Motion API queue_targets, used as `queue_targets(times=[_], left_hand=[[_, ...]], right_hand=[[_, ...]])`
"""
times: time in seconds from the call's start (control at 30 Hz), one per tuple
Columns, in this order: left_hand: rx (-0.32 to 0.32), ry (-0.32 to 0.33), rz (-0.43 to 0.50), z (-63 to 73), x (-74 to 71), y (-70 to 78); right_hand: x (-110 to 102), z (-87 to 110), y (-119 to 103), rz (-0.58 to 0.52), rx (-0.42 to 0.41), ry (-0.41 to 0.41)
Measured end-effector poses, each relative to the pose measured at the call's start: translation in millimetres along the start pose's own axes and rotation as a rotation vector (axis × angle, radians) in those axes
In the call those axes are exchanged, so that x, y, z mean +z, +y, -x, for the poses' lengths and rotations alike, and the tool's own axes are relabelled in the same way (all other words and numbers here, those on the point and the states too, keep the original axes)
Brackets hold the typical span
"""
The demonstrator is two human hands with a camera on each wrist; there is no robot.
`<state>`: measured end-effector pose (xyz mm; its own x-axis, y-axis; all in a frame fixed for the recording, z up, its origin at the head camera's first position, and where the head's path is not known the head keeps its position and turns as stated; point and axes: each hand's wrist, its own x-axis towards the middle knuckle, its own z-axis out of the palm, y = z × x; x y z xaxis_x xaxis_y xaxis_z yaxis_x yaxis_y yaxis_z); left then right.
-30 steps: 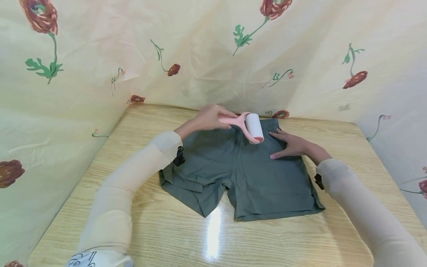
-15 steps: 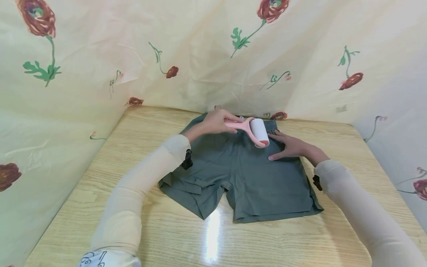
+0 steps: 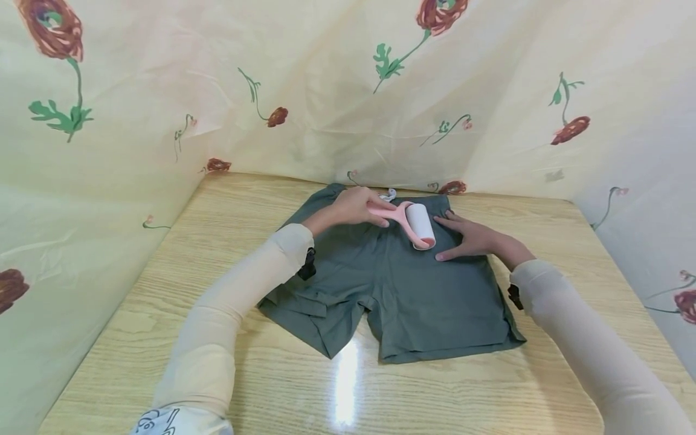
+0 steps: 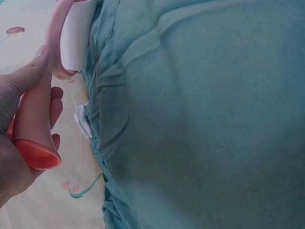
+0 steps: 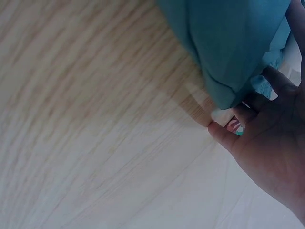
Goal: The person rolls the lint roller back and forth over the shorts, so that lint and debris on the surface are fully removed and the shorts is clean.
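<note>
The pink-and-white roller (image 3: 420, 225) has moved slightly from the waistband (image 3: 437, 203) toward the bench's (image 3: 261, 386) near edge, baring more white drawstring (image 3: 388, 194) at the far edge; the rolling seems to be working down the leg nearer the bench's right edge. The left grip (image 3: 354, 205) clasps the handle (image 3: 382, 212), the roller's head just right of it, over the grey-green shorts (image 3: 440, 302); the right grip (image 3: 470, 237), released and spread, rests on their right side.

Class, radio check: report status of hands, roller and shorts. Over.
Left hand gripping pink-handled roller. Right hand resting on shorts. Shorts spread on table. Possible obstruction: right hand, close beside roller.
</note>
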<state>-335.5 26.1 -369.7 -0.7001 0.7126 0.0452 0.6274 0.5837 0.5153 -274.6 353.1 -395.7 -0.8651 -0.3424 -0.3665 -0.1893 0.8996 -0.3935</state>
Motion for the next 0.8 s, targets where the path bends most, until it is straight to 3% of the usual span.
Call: queue_targets(times=[0.43,0.8], left_hand=[[0.007,-0.003,0.110,-3.2,2.9,-3.9],[0.040,-0.069,0.249,-7.6,-3.8,-11.7]], right_hand=[[-1.8,-2.1,2.7,0.000,-0.005,-0.004],[-2.7,-0.4,-0.3,-0.007,-0.018,-0.004]])
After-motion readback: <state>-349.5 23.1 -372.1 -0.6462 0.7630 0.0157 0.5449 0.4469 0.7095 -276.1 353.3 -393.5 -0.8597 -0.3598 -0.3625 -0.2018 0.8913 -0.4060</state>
